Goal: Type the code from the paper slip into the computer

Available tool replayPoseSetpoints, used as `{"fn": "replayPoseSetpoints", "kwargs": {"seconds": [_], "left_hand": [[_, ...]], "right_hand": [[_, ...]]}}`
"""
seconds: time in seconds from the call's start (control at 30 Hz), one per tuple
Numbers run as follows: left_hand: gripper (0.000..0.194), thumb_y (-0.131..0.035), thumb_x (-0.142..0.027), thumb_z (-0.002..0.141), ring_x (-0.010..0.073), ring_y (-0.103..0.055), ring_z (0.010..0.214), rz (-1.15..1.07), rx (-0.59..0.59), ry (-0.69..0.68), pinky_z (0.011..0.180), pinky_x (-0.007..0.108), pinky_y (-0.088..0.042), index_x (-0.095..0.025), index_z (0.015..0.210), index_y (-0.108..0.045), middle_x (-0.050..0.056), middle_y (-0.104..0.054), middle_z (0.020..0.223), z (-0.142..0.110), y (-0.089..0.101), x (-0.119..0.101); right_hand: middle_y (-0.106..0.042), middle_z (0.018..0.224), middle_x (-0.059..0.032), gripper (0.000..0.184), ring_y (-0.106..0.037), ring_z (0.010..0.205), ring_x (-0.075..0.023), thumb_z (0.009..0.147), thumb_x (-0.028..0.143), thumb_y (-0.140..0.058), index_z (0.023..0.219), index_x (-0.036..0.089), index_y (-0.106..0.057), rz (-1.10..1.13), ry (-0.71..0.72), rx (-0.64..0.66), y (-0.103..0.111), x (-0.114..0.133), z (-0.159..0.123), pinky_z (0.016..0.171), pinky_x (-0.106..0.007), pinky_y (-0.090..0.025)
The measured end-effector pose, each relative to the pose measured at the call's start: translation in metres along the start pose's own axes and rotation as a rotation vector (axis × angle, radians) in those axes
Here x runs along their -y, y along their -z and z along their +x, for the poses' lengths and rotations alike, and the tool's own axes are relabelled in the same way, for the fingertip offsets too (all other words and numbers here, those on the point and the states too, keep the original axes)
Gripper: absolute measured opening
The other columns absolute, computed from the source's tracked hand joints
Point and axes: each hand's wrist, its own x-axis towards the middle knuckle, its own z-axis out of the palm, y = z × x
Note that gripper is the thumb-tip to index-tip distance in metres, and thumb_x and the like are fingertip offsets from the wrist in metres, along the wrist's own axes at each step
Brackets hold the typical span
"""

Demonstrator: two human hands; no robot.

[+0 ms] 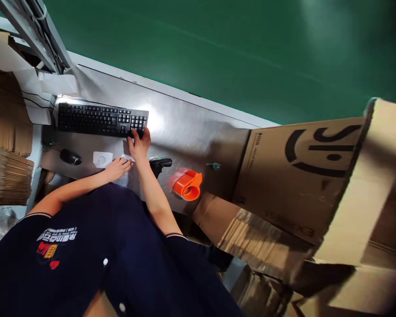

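Note:
My right hand [140,144] is over the number pad of a black keyboard [95,119], fingers apart, with fingertips at the keys. Just below it, my left hand [119,168] lies flat on the metal table, its fingertips on a small white printed slip of paper [128,157]. The fingers partly cover the slip. To the left of that hand is another white paper [102,159] with a round blue mark. A black mouse [70,156] sits further left. Right of my forearm is a black handheld scanner [161,164] with a green light.
An orange tape dispenser [188,185] with clear tape stands to the right, near a small teal object [215,166]. A large printed cardboard box [293,176] borders the right side. Flattened cartons [8,176] are stacked at left. A green surface [218,53] runs behind the table.

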Motion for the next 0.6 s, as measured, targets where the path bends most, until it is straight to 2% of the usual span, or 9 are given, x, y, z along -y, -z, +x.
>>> {"fn": "replayPoseSetpoints", "kwargs": {"seconds": [0.2,0.37,0.5,0.6], "left_hand": [[0.058,-0.038,-0.016,0.105,0.039,-0.049,0.141,-0.014,0.009,0.019,0.104,0.053,-0.047,-0.016,0.162,-0.047,0.015,-0.046,0.168,0.0,0.0,-0.001],[0.057,-0.037,-0.016,0.106,0.0389,-0.049,0.139,0.015,-0.002,0.01,0.103,0.053,-0.046,-0.013,0.162,-0.046,0.017,-0.046,0.167,0.0,0.0,-0.001],[0.057,-0.037,-0.017,0.106,0.0389,-0.049,0.139,0.033,0.018,0.005,0.102,0.051,-0.047,-0.014,0.163,-0.045,0.016,-0.045,0.168,-0.001,-0.001,0.0],[0.058,-0.037,-0.016,0.106,0.0383,-0.05,0.138,0.036,0.011,0.013,0.102,0.051,-0.046,-0.013,0.164,-0.045,0.017,-0.045,0.169,-0.001,-0.003,-0.001]], "right_hand": [[-0.035,0.173,-0.0147,0.042,-0.027,0.161,-0.034,0.104,0.042,-0.054,0.141,0.026,-0.065,-0.023,-0.048,0.031,0.004,0.01,0.009,0.128,-0.062,-0.03],[-0.033,0.173,-0.0155,0.042,-0.023,0.162,-0.0344,0.106,0.04,-0.05,0.141,0.024,-0.065,-0.036,-0.139,0.031,0.016,0.012,0.007,0.127,-0.064,-0.028],[-0.032,0.174,-0.0138,0.041,-0.021,0.163,-0.0329,0.106,0.041,-0.05,0.14,0.025,-0.066,-0.029,-0.091,0.082,0.014,0.019,0.01,0.129,-0.064,-0.024],[-0.032,0.174,-0.0132,0.041,-0.022,0.163,-0.0337,0.107,0.042,-0.048,0.139,0.026,-0.065,-0.002,-0.083,0.072,0.007,0.012,0.016,0.128,-0.066,-0.024]]}}
